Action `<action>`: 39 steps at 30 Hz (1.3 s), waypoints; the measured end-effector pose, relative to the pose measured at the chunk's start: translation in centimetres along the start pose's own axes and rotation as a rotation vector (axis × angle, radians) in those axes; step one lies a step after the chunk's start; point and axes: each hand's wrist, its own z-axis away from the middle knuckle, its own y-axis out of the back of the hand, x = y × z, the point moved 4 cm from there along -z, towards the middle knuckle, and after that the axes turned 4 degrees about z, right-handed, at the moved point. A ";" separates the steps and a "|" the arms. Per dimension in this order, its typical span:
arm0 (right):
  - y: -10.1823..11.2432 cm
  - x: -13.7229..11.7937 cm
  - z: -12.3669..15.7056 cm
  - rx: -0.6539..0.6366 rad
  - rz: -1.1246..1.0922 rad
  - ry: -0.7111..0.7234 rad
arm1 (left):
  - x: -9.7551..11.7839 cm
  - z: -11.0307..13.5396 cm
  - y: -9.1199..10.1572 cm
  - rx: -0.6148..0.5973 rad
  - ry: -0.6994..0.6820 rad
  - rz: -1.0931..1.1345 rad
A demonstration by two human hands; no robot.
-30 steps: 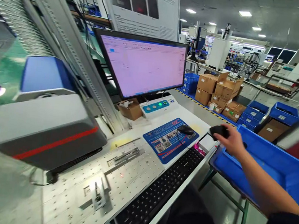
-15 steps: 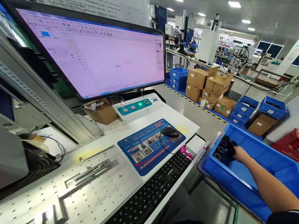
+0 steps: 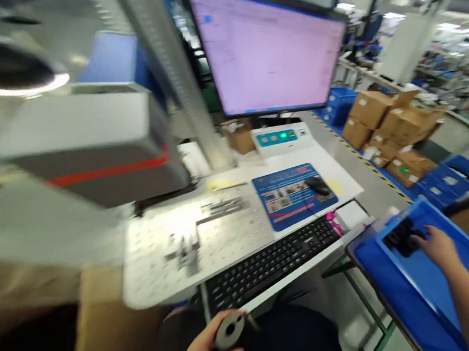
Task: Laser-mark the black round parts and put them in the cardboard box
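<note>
Low in front of my lap, my left hand [image 3: 205,349] is closed around a round metal part with a hole [image 3: 223,338]. Its grey end face points up, and its dark side is partly covered by my fingers and blurred. Over on the right, my right hand [image 3: 441,249] reaches into a blue bin [image 3: 404,276]. Its fingertips are closed at a group of black round parts [image 3: 398,236] by the bin's left end. These parts have holes like the one in my left hand, as far as the blur lets me see.
A perforated metal plate [image 3: 157,246] with a small fixture [image 3: 185,255] lies on the bench. Beside it are a keyboard [image 3: 271,260], a mouse [image 3: 317,184] on a blue mat [image 3: 286,204] and a monitor [image 3: 266,54]. A cardboard box [image 3: 101,307] stands at lower left.
The view has swung left and down, so the bench appears further right. My left hand with the round metal part has come into view. My right hand stays at the black parts.
</note>
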 end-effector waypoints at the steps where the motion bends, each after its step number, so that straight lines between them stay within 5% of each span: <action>1: 1.1 -0.8 0.4 0.084 -0.060 0.002 | 0.6 0.2 -0.1 -0.061 -0.002 -0.011; 3: 2.9 -4.1 2.0 0.179 -0.226 0.096 | 1.7 0.4 0.2 -0.097 -0.033 0.020; 6: 3.8 -13.1 8.2 0.077 -0.470 0.416 | 2.2 1.0 0.7 -0.075 -0.055 0.113; 9: 3.0 -23.8 17.1 -0.196 -0.628 0.822 | 1.7 2.3 0.9 -0.064 -0.108 0.182; 12: 1.4 -32.1 25.1 -0.545 -0.652 1.081 | 0.9 4.1 1.5 -0.136 -0.161 0.261; 16: 0.5 -38.8 32.7 -0.947 -0.616 1.279 | -0.4 6.9 3.2 -0.262 -0.152 0.402; 21: 1.0 -43.3 38.1 -1.177 -0.650 1.330 | -2.5 9.9 4.8 -0.235 -0.104 0.468; 23: 0.9 -44.5 38.3 -1.165 -0.654 1.328 | -3.5 10.8 6.0 -0.190 -0.092 0.525; 25: 0.6 -45.8 36.8 -1.050 -0.689 1.266 | -5.1 11.4 8.9 -0.011 -0.106 0.495; 29: -0.5 -48.6 29.7 -0.556 -0.770 0.932 | -10.5 12.0 19.9 0.797 -0.023 -0.081; 30: -0.9 -49.3 27.8 -0.435 -0.772 0.849 | -11.9 11.7 22.3 0.868 0.014 -0.148; 34: -3.0 -53.0 23.0 -0.217 -0.791 0.727 | -16.6 8.7 27.8 0.854 0.132 -0.337; 39: -5.4 -56.9 22.2 -0.183 -0.770 0.723 | -19.2 4.9 28.1 0.677 0.298 -0.532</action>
